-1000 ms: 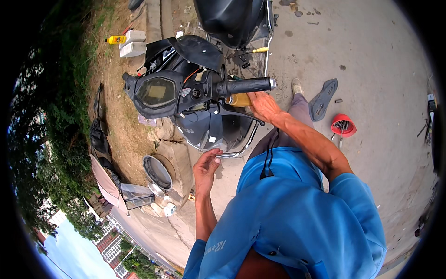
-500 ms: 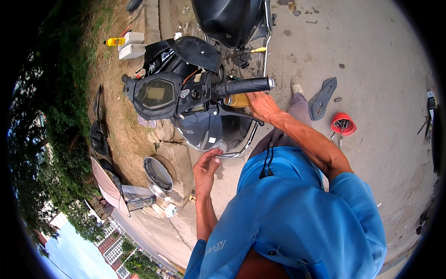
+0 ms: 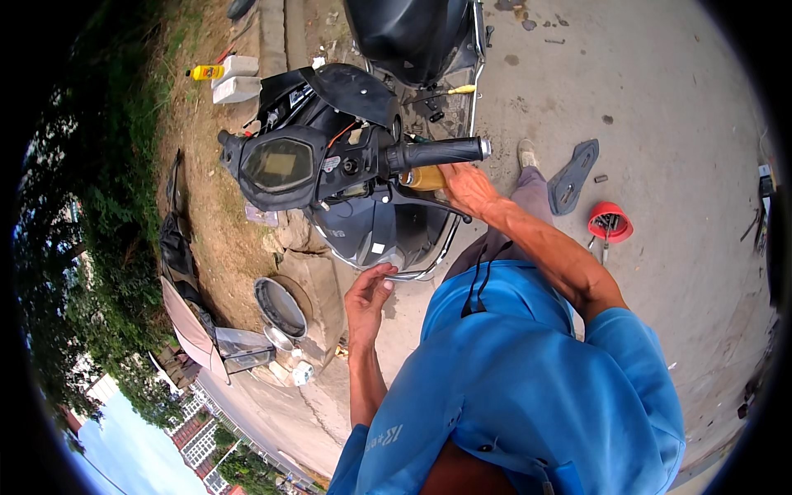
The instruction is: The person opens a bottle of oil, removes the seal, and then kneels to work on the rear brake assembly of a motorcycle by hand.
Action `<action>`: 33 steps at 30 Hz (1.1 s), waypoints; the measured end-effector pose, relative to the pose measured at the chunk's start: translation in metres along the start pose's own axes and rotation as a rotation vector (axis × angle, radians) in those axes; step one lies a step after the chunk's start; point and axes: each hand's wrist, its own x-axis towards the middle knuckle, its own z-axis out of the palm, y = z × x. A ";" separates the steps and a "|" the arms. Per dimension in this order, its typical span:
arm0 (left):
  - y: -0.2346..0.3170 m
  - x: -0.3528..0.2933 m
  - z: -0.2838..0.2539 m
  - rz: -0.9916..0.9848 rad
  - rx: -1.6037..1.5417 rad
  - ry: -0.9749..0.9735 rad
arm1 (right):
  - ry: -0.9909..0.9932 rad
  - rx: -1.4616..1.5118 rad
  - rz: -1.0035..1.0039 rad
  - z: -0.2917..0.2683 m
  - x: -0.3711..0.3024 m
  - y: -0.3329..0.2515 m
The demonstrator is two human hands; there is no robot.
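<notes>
A dark electric scooter (image 3: pixel 342 219) with its front panels partly removed stands before me. Its handlebar has a square display (image 3: pixel 280 162) and a black rubber grip (image 3: pixel 441 151). Under that grip my right hand (image 3: pixel 472 190) is closed round an amber-yellow bottle-like container (image 3: pixel 426 177), whose far end is hidden by the handlebar and brake lever. Lower and to the left, my left hand (image 3: pixel 368 302) has its fingers and thumb bent round the end of a chrome guard bar (image 3: pixel 419 275) along the scooter's edge.
A red bowl of small metal parts (image 3: pixel 610 221) and a grey floor mat (image 3: pixel 572 177) lie on the concrete at right. A yellow-handled screwdriver (image 3: pixel 460 89) rests on the footboard. At left are a round basin (image 3: pixel 280 307), white blocks (image 3: pixel 237 89) and a yellow bottle (image 3: pixel 205 73).
Both hands keep their places on the container and the bar. The whole view has shifted very slightly.
</notes>
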 end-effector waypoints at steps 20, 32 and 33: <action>0.015 0.003 0.016 0.100 0.012 -0.112 | 0.001 0.000 -0.013 -0.002 -0.001 -0.003; 0.012 0.000 0.016 0.063 0.002 -0.091 | -0.013 0.001 -0.004 -0.006 -0.001 -0.006; 0.012 0.000 0.016 0.063 0.001 -0.091 | -0.013 0.001 -0.004 -0.006 -0.001 -0.006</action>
